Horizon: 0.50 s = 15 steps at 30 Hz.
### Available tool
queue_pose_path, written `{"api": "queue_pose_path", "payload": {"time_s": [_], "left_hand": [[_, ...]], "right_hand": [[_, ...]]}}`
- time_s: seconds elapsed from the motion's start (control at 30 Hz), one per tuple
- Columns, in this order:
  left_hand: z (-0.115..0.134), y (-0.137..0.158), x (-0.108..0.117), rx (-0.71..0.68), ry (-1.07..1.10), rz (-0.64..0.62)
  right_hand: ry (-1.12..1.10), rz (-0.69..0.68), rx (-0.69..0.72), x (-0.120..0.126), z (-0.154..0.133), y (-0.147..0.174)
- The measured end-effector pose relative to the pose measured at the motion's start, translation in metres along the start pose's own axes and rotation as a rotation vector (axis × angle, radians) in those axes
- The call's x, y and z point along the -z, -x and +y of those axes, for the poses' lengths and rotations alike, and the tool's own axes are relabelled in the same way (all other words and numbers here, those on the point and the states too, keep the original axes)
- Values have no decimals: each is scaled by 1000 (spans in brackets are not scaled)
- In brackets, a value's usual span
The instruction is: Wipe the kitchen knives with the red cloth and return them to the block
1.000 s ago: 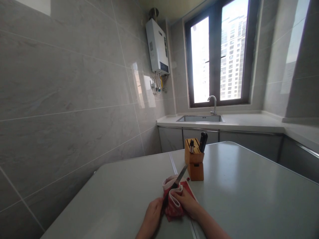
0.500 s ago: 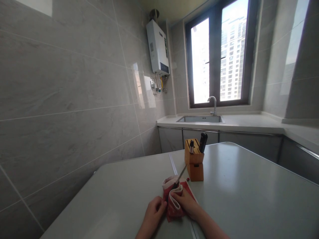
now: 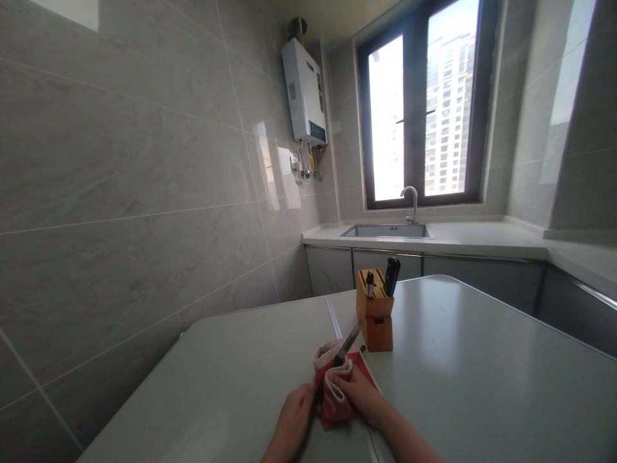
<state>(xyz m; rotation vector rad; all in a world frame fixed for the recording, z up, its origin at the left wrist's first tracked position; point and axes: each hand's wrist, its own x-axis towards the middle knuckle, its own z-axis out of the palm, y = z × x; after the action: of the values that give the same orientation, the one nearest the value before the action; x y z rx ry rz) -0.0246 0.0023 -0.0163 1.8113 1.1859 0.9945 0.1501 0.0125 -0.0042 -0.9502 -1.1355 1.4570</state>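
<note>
My left hand is closed around the lower end of the dark handle of a knife. The blade slants up and away to the right, its tip near the knife block. A red cloth with a white edge lies bunched on the table under and beside the knife. My right hand pinches a fold of this cloth at its white edge, just right of the handle. The cloth hides part of the handle and some of my right fingertips.
A wooden knife block stands just beyond the cloth, holding a large black-handled knife and a smaller black-and-silver handle. The pale folding table has a metal seam. Behind are a counter, a sink and a faucet.
The knife has rolled in my left hand, so more of the blade's flat side shows. My left hand has turned over slightly. My right hand stays on the cloth.
</note>
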Motion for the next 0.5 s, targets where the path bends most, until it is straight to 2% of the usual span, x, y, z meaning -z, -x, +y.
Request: {"api": "queue_pose_path", "payload": {"time_s": [0.5], "left_hand": [[-10,-3,1,-42,-113,2]], "right_hand": [[54,12,17,-1,-6,2]]}}
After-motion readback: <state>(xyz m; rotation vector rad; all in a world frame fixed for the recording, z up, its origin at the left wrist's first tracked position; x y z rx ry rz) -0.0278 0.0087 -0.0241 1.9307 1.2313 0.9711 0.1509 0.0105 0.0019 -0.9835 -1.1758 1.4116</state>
